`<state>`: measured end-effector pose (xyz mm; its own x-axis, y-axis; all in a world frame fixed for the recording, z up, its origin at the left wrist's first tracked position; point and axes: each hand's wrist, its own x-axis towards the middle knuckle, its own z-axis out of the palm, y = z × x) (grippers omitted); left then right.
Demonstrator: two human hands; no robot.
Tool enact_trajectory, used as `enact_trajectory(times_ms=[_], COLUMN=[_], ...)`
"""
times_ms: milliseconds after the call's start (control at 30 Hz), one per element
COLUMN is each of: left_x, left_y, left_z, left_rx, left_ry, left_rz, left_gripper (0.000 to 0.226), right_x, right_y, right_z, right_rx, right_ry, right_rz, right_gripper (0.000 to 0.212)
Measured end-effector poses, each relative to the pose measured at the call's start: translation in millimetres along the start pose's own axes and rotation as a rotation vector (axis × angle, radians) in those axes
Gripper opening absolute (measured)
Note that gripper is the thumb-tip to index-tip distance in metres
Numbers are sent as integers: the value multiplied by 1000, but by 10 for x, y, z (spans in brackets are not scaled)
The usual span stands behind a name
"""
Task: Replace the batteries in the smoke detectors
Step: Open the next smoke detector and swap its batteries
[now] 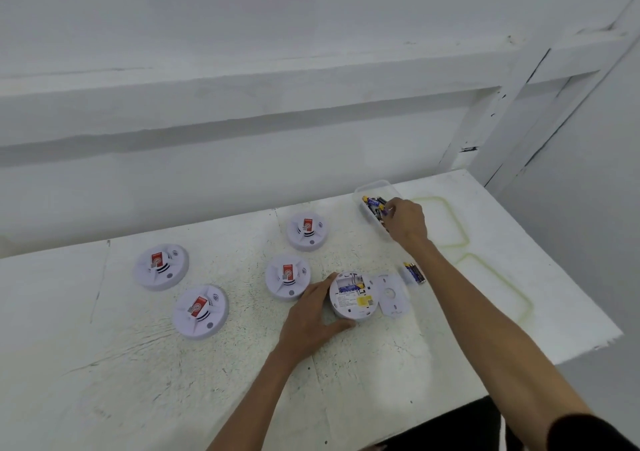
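right hand [407, 222] outstretched into battery box [371, 186]

One wide-angle camera, worn on the person's head, looks forward and down across the desk [104, 364] toward the white wall [242, 18] behind it — near enough that both forearms enter from the bottom edge, the left hand [308, 315] near mid-frame, the right hand [407, 220] farther right.

person, head view | left hand [308, 315]: bare, forearm uncovered up to the frame edge | right hand [407, 222]: bare, forearm uncovered | right upper arm: black fabric sleeve [595, 433], rounded hem
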<state>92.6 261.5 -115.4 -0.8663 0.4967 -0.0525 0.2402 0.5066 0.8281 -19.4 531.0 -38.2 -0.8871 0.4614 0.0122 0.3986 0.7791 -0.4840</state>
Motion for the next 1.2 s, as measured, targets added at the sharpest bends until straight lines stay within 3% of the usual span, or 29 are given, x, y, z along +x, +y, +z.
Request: enact_trajectory(times_ms=[133,333,633,833,1000,1200], left_x=[-8,9,46,50,50,42], left_y=[-4,11,-27,-69,-56,-57], left_z=[2,-2,18,36,25,22], left_rx=[-4,3,12,20,7,-5], left_ry=[-6,-7,-17,-12,-13,7], left_rz=[-16,-36,-50,-39,-40,-27], left_gripper=[90,88,90,92,93,88], right_x=[215,492,606,574,466,79], right_y=[43,-68,-126,-69,-100,-251], right_z=[93,238,343,300,196,17], right_rx=[-126,-203,-156,-183,100,421], right_ry=[-113,-140,-37,-70,33,128], right_rz=[-43,-159,-175,-241,-115,-93], right_gripper=[27,32,12,16,20,22])
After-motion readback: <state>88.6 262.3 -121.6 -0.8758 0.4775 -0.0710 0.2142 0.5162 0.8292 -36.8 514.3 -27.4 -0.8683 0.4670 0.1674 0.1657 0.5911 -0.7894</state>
